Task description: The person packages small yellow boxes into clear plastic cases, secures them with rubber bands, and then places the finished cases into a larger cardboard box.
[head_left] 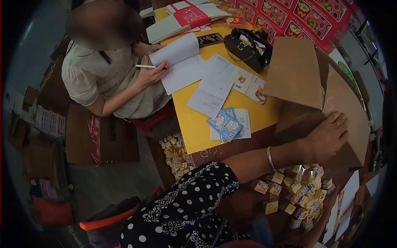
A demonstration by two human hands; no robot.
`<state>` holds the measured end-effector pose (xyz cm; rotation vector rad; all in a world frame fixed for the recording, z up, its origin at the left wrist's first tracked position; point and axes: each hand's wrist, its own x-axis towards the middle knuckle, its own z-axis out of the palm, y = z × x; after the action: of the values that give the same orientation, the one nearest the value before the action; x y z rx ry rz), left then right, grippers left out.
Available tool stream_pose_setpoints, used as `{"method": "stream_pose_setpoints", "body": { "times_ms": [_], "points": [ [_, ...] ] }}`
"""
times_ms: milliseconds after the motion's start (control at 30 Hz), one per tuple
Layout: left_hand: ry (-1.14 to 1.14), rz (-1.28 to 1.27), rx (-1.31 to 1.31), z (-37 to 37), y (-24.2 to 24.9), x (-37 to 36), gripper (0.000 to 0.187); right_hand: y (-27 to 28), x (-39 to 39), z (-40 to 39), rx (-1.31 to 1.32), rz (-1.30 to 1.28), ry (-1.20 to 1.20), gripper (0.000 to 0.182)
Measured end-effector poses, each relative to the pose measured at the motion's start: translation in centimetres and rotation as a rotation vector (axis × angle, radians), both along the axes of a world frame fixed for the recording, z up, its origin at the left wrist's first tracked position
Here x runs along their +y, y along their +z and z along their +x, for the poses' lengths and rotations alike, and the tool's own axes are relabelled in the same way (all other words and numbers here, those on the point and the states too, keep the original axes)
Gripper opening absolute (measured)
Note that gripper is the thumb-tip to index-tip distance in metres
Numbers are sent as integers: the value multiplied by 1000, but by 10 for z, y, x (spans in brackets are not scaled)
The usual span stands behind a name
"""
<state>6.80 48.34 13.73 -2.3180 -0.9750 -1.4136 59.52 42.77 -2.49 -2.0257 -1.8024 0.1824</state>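
Observation:
My left hand, with a ring and a bracelet, lies on the flap of a large open cardboard box. Its fingers are spread and slightly bent against the cardboard. At the lower right, part of my right hand or forearm shows dimly beside a heap of small yellow boxes; its fingers cannot be made out. The heap lies on the dark red table just below my left forearm.
Across the yellow tabletop a person writes with a pen in a notebook. Papers, a blue booklet, a phone and a black handbag lie there. More small boxes fill a container below.

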Motion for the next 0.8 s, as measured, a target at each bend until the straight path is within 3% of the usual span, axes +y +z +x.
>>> {"method": "stream_pose_setpoints", "body": {
  "times_ms": [133, 200, 333, 533, 800],
  "points": [
    [9, -3, -3, 0, 0, -1, 58, 12, -1, -13, 16, -49, -4, 67],
    [17, -1, -2, 2, -1, 1, 57, 45, -5, -56, 65, -164, 183, 66],
    [20, 5, -6, 2, 0, 1, 57, 31, -1, -33, -24, -87, 242, 61],
    [-10, -6, -4, -2, 1, -2, 53, 25, 2, -18, -65, -140, 201, 63],
    [20, 1, 17, -1, 1, -1, 53, 48, -5, -67, 122, -150, 179, 58]
  ]
}}
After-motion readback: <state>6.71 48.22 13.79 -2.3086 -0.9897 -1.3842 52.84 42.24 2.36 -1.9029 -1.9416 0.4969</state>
